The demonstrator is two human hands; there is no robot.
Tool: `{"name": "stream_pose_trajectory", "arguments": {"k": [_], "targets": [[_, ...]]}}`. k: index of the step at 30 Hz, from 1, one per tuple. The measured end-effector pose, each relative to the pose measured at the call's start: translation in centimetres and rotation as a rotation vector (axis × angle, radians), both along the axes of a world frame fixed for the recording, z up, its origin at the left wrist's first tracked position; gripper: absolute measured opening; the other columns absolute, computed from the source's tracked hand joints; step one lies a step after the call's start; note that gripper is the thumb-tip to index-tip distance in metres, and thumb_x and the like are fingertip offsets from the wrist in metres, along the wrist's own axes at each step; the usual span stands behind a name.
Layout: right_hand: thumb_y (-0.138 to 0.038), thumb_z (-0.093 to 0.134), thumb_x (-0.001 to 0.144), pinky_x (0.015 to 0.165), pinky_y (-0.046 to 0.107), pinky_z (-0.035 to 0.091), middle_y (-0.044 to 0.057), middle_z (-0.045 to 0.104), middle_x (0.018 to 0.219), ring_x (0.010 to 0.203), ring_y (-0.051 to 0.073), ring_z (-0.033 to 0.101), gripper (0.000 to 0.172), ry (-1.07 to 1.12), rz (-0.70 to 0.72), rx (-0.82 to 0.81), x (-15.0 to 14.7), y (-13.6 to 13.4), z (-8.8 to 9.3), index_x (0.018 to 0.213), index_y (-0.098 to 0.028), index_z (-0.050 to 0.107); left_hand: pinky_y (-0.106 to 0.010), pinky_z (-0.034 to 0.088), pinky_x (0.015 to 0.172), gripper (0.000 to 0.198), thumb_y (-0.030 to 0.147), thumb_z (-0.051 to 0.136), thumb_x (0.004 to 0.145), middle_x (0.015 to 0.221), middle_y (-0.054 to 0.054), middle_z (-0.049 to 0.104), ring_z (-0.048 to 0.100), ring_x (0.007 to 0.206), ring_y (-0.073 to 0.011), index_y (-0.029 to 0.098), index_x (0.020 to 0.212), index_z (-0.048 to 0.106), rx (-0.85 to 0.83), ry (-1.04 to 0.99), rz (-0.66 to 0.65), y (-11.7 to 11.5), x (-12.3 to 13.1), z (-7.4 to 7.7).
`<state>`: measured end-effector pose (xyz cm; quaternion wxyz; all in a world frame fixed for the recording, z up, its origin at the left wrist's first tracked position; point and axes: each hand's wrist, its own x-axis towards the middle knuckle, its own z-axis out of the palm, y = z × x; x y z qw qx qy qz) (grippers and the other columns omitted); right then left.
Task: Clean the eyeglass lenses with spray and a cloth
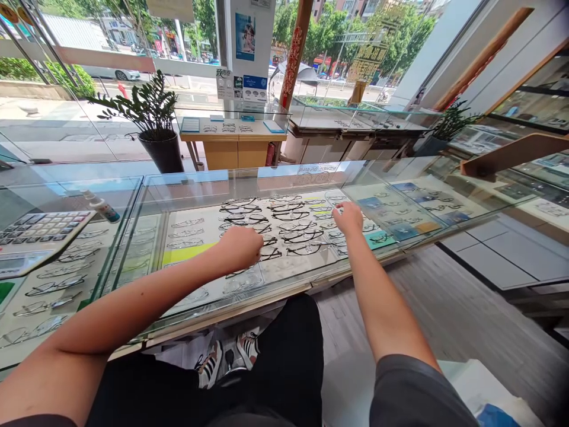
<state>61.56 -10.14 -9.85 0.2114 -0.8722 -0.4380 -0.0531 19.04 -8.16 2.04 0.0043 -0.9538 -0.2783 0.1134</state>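
Observation:
Both my hands are over the glass display case (293, 276), where rows of eyeglasses (287, 214) lie on a pale surface. My left hand (242, 248) is closed like a fist beside dark-rimmed glasses near the middle; what its fingers hold, if anything, is hidden. Farther right, my right hand (349, 218) has its fingers curled together by the right-hand rows of glasses. Whatever may be between those fingertips is too small to make out. A yellow-green strip (189, 253) lies left of my left hand, and a teal card (379, 238) sits to the right of my right hand.
On the glass at left are a large calculator (44, 234) and a small spray bottle (101, 206). A potted plant (155, 118) stands beyond the case, near another display counter (233, 127). My legs (288, 356) are against the case front.

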Motion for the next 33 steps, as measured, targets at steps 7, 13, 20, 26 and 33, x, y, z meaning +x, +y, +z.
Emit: {"name": "stream_pose_trajectory", "arguments": {"k": [7, 13, 20, 26, 33], "targets": [[-0.030, 0.052, 0.101, 0.114, 0.049, 0.044, 0.023, 0.070, 0.142, 0.129, 0.038, 0.056, 0.035, 0.013, 0.000, 0.008, 0.0, 0.0, -0.1, 0.123, -0.015, 0.074, -0.034, 0.044, 0.065, 0.032, 0.023, 0.053, 0.098, 0.097, -0.018, 0.085, 0.081, 0.089, -0.0329, 0.017, 0.090, 0.084, 0.058, -0.085, 0.083, 1.8, -0.3, -0.2], [-0.032, 0.052, 0.101, 0.114, 0.049, 0.044, 0.021, 0.070, 0.141, 0.131, 0.038, 0.055, 0.034, 0.034, -0.002, 0.018, 0.0, 0.1, -0.2, 0.121, -0.016, 0.074, -0.033, 0.041, 0.063, 0.026, 0.021, 0.057, 0.093, 0.095, -0.016, 0.085, 0.080, 0.086, -0.0299, 0.018, 0.086, 0.083, 0.057, -0.096, 0.084, 2.6, 0.0, -1.3], [-0.029, 0.057, 0.093, 0.112, 0.047, 0.045, 0.020, 0.073, 0.134, 0.125, 0.035, 0.057, 0.023, 0.117, -0.017, 0.116, -0.8, -0.1, 0.5, 0.107, -0.019, 0.074, -0.033, 0.038, 0.064, 0.029, 0.031, 0.059, 0.098, 0.095, -0.009, 0.085, 0.074, 0.083, -0.0258, 0.023, 0.092, 0.086, 0.054, -0.308, 0.104, 1.0, -2.2, 3.7], [-0.023, 0.060, 0.081, 0.096, 0.048, 0.050, 0.014, 0.072, 0.092, 0.096, 0.033, 0.061, 0.007, 0.264, -0.104, 0.347, -2.7, -0.6, 4.3, 0.074, -0.024, 0.061, -0.030, 0.041, 0.069, 0.027, 0.040, 0.065, 0.094, 0.083, -0.006, 0.080, 0.066, 0.072, -0.0184, 0.020, 0.087, 0.082, -0.019, -0.765, 0.191, 3.5, -7.0, 6.9], [-0.032, 0.054, 0.093, 0.090, 0.040, 0.055, 0.012, 0.076, 0.105, 0.093, 0.025, 0.065, 0.013, 0.318, 0.197, 0.797, -15.2, 3.9, 13.5, 0.093, -0.023, 0.064, -0.027, 0.050, 0.080, 0.031, 0.047, 0.065, 0.096, 0.092, -0.005, 0.081, 0.071, 0.086, -0.0183, 0.019, 0.089, 0.075, 0.040, -1.116, 0.354, 7.6, -13.6, 2.8]]}}
